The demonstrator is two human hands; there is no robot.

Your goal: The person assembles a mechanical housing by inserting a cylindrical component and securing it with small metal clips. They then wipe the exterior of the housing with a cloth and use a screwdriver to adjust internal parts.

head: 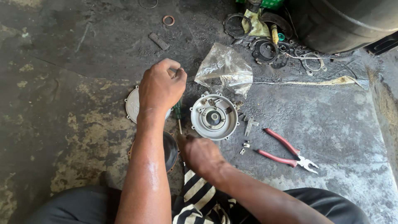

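Bright, even daylight, stronger on the floor (331,124) to the right of the hands. Soft, short shadows only, darkest at top right beyond the hands. Glare on the clear plastic bag (226,68) just past the left hand (161,87); sheen along that forearm. Sharp at centre, slightly soft toward the lower edge. Mild wide-angle stretch at the corners.

1. This is a repair workshop, with the work done low on a grimy, oil-blackened concrete floor (62,49).
2. Just right of the right hand (202,154) lie red-handled pliers (286,152) and small loose metal fittings (248,133).
3. Beyond the left hand (161,85), gaskets and rings (265,49) are strewn beside a large black tyre (344,20).
4. Between the hands sits a round grey metal housing (214,117), opened up.
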